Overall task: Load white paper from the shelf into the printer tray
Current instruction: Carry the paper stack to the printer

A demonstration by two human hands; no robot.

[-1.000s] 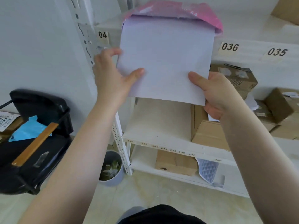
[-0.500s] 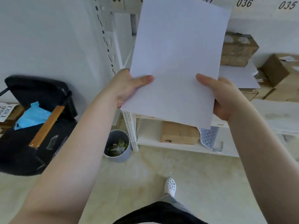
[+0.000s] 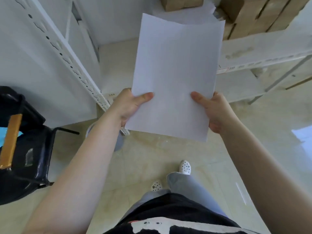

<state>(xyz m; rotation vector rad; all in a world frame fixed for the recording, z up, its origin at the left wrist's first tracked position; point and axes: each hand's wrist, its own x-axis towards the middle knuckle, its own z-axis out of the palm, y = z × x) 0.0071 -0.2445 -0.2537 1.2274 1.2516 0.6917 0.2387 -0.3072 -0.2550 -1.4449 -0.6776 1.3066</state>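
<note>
Holding white paper (image 3: 173,78) at frame centre, clear of shelf (image 3: 263,53) at upper right; left hand (image 3: 130,105) and right hand (image 3: 214,112) both pinching its lower edges, thumbs on top. Am judging pickup done; printer tray not in view, loading remaining.

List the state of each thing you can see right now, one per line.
white paper: off the shelf, held in the air, far edge slightly curled
left hand: gripping the paper's near left edge
right hand: gripping its near right edge
cardboard boxes: closed, stacked on the shelf
</note>
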